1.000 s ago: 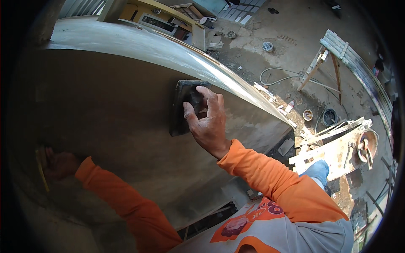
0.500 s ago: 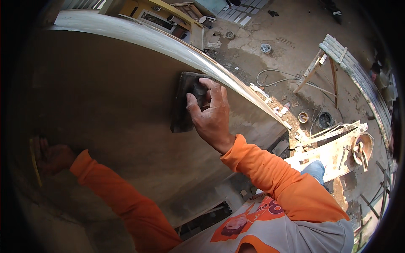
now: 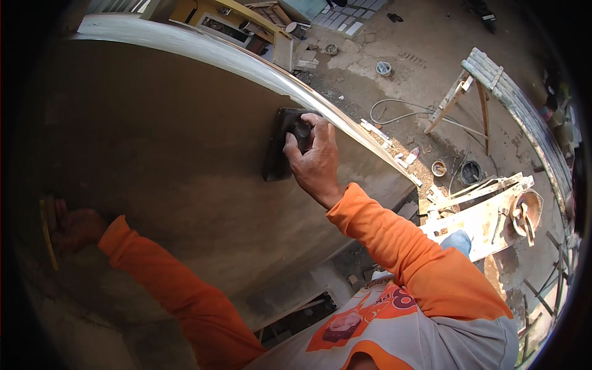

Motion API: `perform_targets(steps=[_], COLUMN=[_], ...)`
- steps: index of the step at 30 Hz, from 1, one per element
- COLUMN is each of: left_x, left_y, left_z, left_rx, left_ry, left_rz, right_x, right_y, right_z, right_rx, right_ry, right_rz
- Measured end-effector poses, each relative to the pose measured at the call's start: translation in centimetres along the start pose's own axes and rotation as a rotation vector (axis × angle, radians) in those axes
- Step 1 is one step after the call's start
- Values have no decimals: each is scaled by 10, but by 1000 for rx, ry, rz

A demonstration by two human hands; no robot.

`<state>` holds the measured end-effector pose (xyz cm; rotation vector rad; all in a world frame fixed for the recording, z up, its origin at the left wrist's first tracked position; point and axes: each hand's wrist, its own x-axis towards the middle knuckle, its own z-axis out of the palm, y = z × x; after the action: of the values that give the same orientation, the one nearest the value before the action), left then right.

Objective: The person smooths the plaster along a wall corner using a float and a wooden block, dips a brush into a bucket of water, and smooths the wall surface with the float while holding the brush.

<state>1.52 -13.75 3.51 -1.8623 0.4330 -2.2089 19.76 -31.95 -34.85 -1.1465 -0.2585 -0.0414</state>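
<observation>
My right hand [image 3: 313,161] is closed round the handle of a dark rectangular float [image 3: 276,144], which lies against the brownish plastered surface [image 3: 160,135] just below its pale curved top edge [image 3: 234,50]. At the left, in shade, my left hand [image 3: 79,229] is curled at a thin yellow-edged tool [image 3: 47,237] close to the same surface; its exact shape is hard to make out. Both forearms have orange sleeves.
Below on the right are a plank platform [image 3: 468,225] with a tool-filled bowl [image 3: 526,214], my blue-clad leg [image 3: 456,240], buckets [image 3: 471,172], a hose [image 3: 394,120], a wooden trestle [image 3: 468,86] and loose debris. A yellow cabinet-like structure [image 3: 246,18] stands beyond the edge.
My right hand and the float have shifted slightly rightward and up along the surface. My left hand and its tool sit a little higher and further left in the picture.
</observation>
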Motion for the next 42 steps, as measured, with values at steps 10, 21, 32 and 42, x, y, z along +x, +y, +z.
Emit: perform_targets(steps=[10, 21, 32, 42], left_x=[-10, -5, -1, 37], left_y=[7, -3, -5, -89], left_z=[6, 2, -1, -115], left_rx=[78, 24, 34, -1], left_ry=[-62, -60, -71, -302], left_rz=[98, 49, 40, -596], right_x=[-1, -5, -23, 131], right_y=[12, 28, 51, -61], right_z=[-4, -16, -46, -74], right_rx=[-89, -95, -178, 104], right_ry=[-28, -112, -331, -906], right_rz=[-47, 64, -7, 185])
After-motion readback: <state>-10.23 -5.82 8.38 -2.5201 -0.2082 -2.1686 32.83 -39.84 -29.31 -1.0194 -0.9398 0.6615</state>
